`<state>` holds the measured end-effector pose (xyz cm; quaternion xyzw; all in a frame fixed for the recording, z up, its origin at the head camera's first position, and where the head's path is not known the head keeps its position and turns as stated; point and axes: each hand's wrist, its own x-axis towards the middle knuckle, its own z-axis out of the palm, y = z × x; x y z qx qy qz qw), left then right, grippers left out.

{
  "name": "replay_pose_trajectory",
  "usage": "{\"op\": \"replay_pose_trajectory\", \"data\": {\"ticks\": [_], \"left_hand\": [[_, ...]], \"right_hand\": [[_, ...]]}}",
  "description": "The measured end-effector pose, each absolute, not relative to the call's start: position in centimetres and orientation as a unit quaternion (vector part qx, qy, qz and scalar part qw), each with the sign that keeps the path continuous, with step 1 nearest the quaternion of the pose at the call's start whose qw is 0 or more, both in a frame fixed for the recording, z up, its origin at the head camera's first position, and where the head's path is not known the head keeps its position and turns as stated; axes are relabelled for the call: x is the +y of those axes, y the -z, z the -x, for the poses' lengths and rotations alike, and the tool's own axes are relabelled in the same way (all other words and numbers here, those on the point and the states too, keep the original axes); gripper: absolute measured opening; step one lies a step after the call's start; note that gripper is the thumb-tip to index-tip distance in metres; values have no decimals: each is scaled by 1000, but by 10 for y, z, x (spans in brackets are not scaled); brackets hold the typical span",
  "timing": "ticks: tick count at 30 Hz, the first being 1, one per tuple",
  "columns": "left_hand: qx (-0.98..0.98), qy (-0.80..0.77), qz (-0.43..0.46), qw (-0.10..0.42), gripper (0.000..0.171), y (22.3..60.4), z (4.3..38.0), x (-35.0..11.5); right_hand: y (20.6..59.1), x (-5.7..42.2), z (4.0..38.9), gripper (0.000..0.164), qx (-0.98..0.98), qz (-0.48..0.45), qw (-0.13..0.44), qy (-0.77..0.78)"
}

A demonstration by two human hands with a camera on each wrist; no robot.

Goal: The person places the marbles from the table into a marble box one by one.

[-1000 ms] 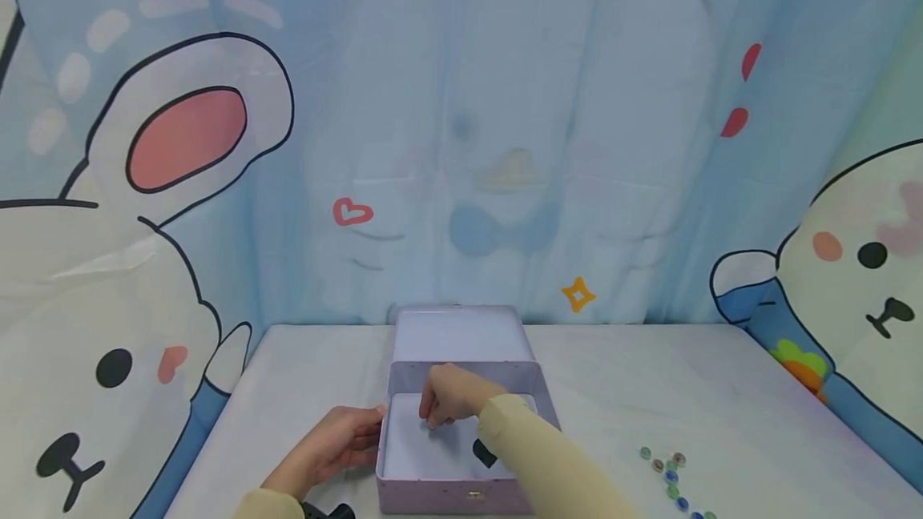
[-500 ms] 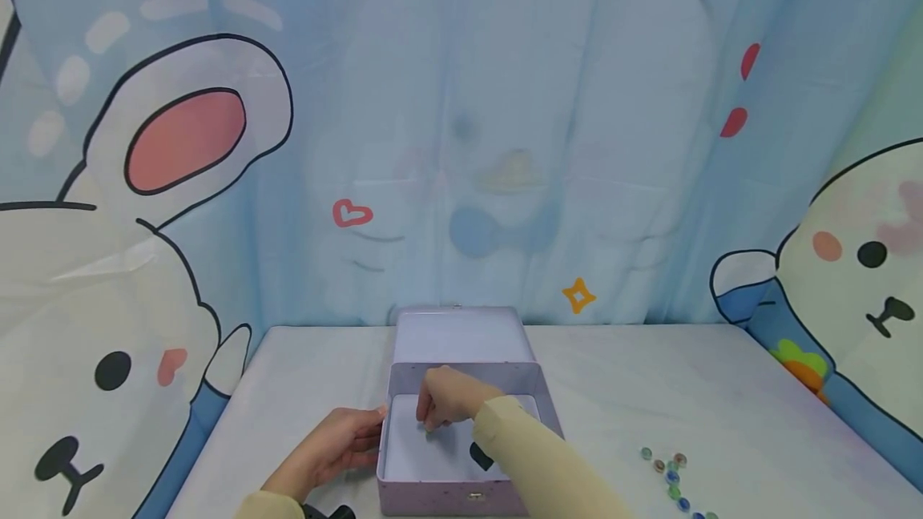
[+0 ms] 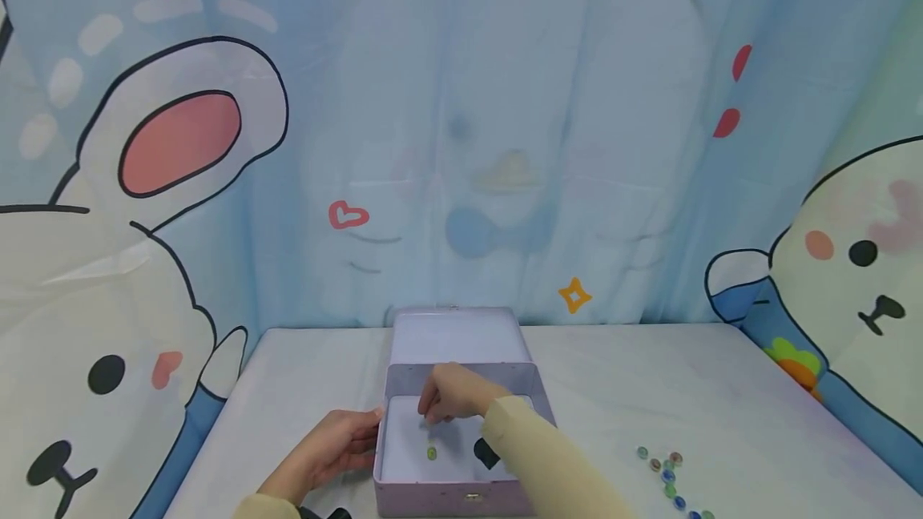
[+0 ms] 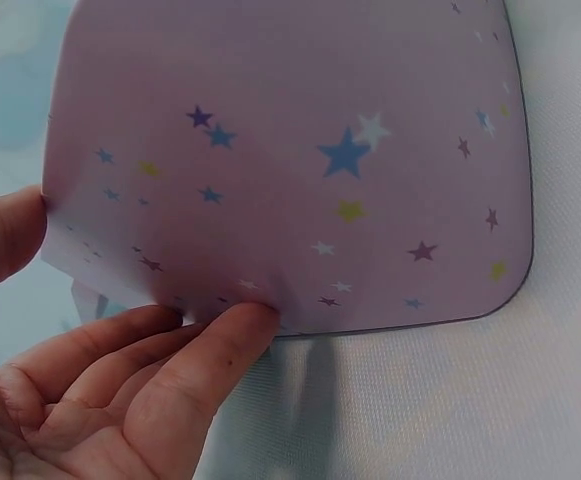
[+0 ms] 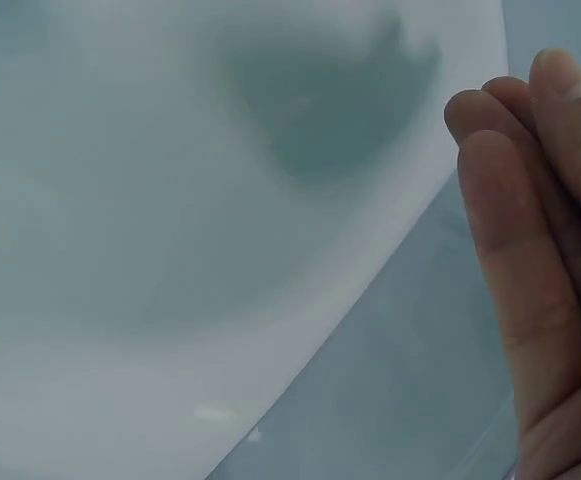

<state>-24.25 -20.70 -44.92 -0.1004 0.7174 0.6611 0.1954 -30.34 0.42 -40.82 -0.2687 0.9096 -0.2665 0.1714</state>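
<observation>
A lilac tin box stands on the table, its hinged lid raised at the back. On its pale inner floor lies a yellow-green glass marble. My right hand hovers inside the box, behind the marble and apart from it. In the right wrist view its fingers point forward close together, with nothing visible between them. My left hand holds the box's left side, thumb at the rim. The left wrist view shows its fingers against the star-printed wall.
Several glass marbles, green, blue and brownish, lie loose on the white-covered table right of the box. A black device sits at my right wrist. A light blue curtain with cartoon animals hangs behind the table.
The marble at my right fingertips is let go and now lies nearer the front on the box floor. My left hand keeps its place on the box.
</observation>
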Motion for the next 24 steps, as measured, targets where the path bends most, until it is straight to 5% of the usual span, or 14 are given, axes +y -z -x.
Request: {"op": "replay_pose_trajectory", "data": {"ticks": [12, 24], "left_hand": [[711, -671, 84, 192, 62, 450, 240, -207], [709, -673, 95, 186, 60, 452, 240, -206]], "right_hand": [[390, 67, 321, 19, 859, 259, 156, 414], [382, 213, 321, 42, 867, 159, 105, 460]]}}
